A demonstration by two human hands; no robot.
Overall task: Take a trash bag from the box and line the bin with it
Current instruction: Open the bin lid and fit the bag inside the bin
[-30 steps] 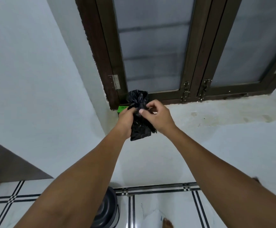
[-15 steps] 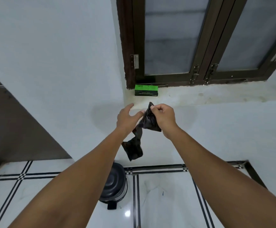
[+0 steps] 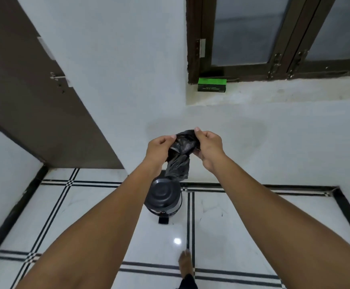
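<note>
A crumpled black trash bag (image 3: 180, 161) hangs between both hands above the bin. My left hand (image 3: 158, 150) pinches its upper left edge. My right hand (image 3: 208, 148) pinches the upper right edge with thumb and fingers. The bag's lower part dangles down, touching or just over the bin lid. The small dark pedal bin (image 3: 162, 197) stands on the floor by the wall, lid shut, pedal toward me. The green-and-black bag box (image 3: 211, 85) lies on the window sill, far above the hands.
A brown door (image 3: 30, 97) stands to the left. The white wall runs behind the bin, with a dark-framed window (image 3: 274, 38) above the sill. The floor is glossy white tile with black lines. A bare foot (image 3: 185, 261) shows at the bottom.
The view has tilted down and back from the sill. Both hands came lower with the bag, now over the bin. My left hand, open half a second ago, now pinches the bag.
</note>
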